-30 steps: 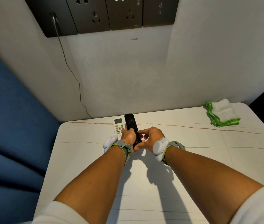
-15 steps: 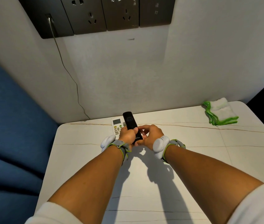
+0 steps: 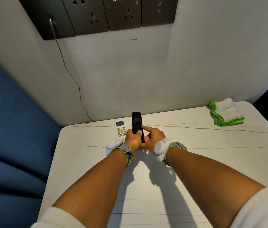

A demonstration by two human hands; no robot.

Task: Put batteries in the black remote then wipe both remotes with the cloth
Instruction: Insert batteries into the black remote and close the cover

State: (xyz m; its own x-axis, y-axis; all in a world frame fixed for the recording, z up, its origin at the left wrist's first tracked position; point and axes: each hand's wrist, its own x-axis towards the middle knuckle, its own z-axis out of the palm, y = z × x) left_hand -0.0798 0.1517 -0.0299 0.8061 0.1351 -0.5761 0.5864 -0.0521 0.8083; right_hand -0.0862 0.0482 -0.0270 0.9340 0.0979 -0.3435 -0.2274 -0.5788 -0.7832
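Fingers of the left hand [image 3: 132,139] curl round the lower half of the black remote [image 3: 137,125], the thumb laid across its near face, while the right hand [image 3: 153,140] closes on the same end from the other side, its index finger stretched along the remote's right edge. The remote is held up off the table [image 3: 187,162], its far end pointing toward the wall, just in front of the white remote [image 3: 119,129], which lies flat near the table's back edge. Whether the battery cover is on or off cannot be told from this angle, and no batteries are in sight. Judging by its build, the black remote is a light, rigid plastic bar with a smooth, somewhat slippery shell; a wrap round its long sides steadies it best, leaving a thumb free to work the cover, which likely has thin clips that would not bear forcing. Well apart, at the far right corner, the folded white cloth [image 3: 226,112] with green edging waits, soft and easy to bunch in one hand. Grey socket plates [image 3: 107,14] sit on the wall above, with a thin cable [image 3: 69,71] trailing down.
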